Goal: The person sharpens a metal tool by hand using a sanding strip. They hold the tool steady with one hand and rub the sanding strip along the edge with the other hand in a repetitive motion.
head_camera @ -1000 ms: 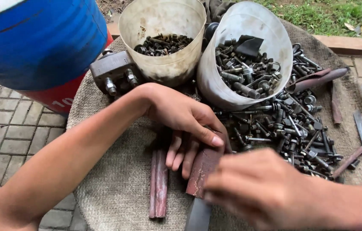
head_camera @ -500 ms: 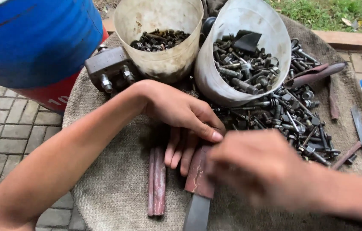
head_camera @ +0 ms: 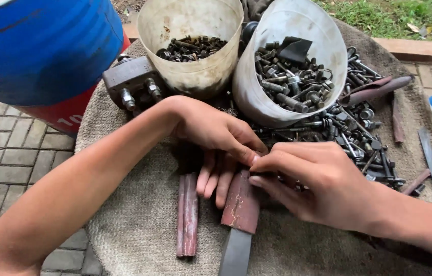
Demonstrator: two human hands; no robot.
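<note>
Left hand (head_camera: 216, 140): palm down on the sacking (head_camera: 139, 204), fingers spread over the top of the rusty blade (head_camera: 241, 202), thumb and forefinger pinched together at its upper end; what they pinch is too small to tell.
Right hand (head_camera: 318, 186): clenched in a pinch, fingertips touching the left thumb, seemingly on a small part among the bolts; I cannot tell which.
Change: a second ago the right hand was lower, nearer the camera, over the blade; it has moved up to meet the left, so both hands now work one spot.
Blade: under the left fingers, running toward the camera.
Rusty bar (head_camera: 187, 214): just left of the left fingers.
Bolt heap (head_camera: 351, 133): beyond the right hand, touching its fingertips.
Tubs: two, beyond both hands, left tub (head_camera: 195, 76) and right tub (head_camera: 257, 102), both holding bolts.
Drum (head_camera: 37, 51): far left of the left arm.
</note>
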